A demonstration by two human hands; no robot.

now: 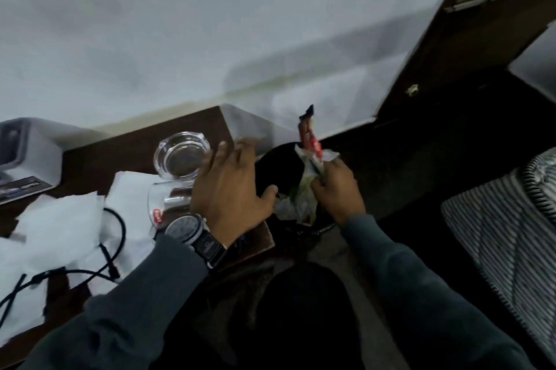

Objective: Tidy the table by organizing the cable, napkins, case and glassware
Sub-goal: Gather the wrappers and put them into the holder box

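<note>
My right hand point(338, 189) is shut on a bunch of crumpled wrappers point(311, 156), red and clear, held above a dark bin point(276, 165) just past the table's right edge. My left hand point(231, 186) hovers with fingers spread over the right end of the brown table point(120, 144). A clear glass ashtray point(180, 154) sits behind that hand. A drinking glass point(168, 201) with a red label lies on its side at my wrist. White napkins point(60, 225) are scattered to the left, with a black cable point(111, 249) looping across them.
A grey box point(27, 150) and a dark flat card point(21, 189) stand at the table's far left. A striped cushion point(511, 234) lies at the right. An open brown cabinet door point(466, 23) hangs upper right. The white wall runs behind the table.
</note>
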